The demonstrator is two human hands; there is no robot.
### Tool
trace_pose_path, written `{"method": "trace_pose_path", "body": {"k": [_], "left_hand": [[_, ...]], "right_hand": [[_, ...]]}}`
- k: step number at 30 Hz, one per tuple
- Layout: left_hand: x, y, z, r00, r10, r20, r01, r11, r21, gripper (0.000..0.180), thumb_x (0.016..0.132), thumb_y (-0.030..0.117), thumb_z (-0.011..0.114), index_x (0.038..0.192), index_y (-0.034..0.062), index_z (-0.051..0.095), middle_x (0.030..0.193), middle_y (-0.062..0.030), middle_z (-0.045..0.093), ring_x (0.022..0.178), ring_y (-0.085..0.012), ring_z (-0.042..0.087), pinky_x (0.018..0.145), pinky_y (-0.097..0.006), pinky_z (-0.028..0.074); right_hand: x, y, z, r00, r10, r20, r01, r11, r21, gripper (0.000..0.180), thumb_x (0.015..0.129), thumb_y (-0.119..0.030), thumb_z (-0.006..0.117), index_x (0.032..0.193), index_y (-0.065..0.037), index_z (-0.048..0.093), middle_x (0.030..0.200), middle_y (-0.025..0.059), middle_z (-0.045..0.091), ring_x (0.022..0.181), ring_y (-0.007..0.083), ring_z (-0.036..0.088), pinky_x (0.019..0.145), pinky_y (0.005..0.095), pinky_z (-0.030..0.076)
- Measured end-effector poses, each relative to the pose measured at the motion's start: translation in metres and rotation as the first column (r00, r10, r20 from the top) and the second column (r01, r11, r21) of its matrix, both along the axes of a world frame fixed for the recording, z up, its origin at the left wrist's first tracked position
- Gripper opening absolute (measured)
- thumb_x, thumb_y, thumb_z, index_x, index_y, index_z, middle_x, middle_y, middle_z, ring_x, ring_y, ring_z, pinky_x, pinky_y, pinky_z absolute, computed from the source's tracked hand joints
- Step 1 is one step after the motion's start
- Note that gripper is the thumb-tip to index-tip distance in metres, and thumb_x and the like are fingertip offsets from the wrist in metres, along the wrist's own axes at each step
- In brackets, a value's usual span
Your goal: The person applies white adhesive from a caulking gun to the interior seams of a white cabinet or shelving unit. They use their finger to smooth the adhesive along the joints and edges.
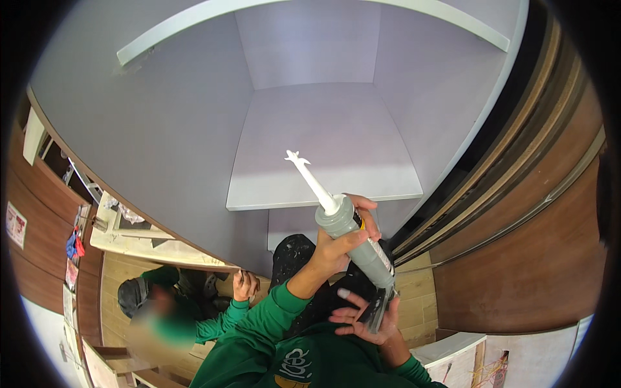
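A caulking gun (370, 315) with a grey cartridge (373, 262) tilts up and to the left in front of me. Its long white nozzle (315, 184) has white sealant (296, 157) smeared around the tip. My left hand (336, 249) wraps round the front of the barrel, thumb across the near side. Lower down, my right hand (381, 326) lies against the black handle end, palm up, with its fingers stretched out and spread. White residue marks one of its fingertips. Ahead of the nozzle is a pale lavender cabinet shelf (323, 142).
A white curved shelf edge (310, 8) crosses the top. Dark sliding-door tracks (498, 174) and a brown panel (517, 258) stand at right. At lower left a co-worker (194, 310) crouches, a hand (246, 284) on the cabinet's lower edge. Wires (495, 372) poke out at lower right.
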State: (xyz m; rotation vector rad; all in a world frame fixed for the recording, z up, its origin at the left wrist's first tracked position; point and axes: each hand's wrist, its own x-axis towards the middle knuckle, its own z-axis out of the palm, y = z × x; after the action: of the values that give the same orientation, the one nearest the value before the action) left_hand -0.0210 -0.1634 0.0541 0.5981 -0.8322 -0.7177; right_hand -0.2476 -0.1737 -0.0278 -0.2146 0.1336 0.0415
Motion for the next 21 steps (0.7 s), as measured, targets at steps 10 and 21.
{"method": "trace_pose_path", "body": {"k": [10, 21], "left_hand": [[-0.001, 0.036, 0.008, 0.861, -0.419, 0.288, 0.332, 0.893, 0.305, 0.048, 0.077, 0.007, 0.078, 0.121, -0.0028, 0.062, 0.084, -0.0080, 0.069, 0.078, -0.0160, 0.067, 0.074, -0.031, 0.053], [-0.046, 0.061, -0.009, 0.783, -0.383, 0.490, 0.220, 0.908, 0.357, 0.040, 0.075, 0.005, 0.081, 0.112, -0.0001, 0.066, 0.089, -0.0041, 0.070, 0.081, -0.0121, 0.067, 0.076, -0.030, 0.054]], "right_hand": [[-0.047, -0.085, 0.075, 0.834, -0.498, 0.239, 0.441, 0.340, -0.831, 0.058, 0.099, -0.035, 0.065, 0.146, -0.002, 0.054, 0.147, 0.0213, 0.056, 0.137, 0.0301, 0.054, 0.114, 0.0474, 0.041], [0.003, -0.033, 0.148, 0.907, -0.253, 0.338, 0.420, 0.626, -0.657, 0.084, 0.083, -0.043, 0.051, 0.145, 0.013, 0.050, 0.172, 0.0250, 0.009, 0.159, 0.0319, 0.018, 0.126, 0.0473, 0.016]]}}
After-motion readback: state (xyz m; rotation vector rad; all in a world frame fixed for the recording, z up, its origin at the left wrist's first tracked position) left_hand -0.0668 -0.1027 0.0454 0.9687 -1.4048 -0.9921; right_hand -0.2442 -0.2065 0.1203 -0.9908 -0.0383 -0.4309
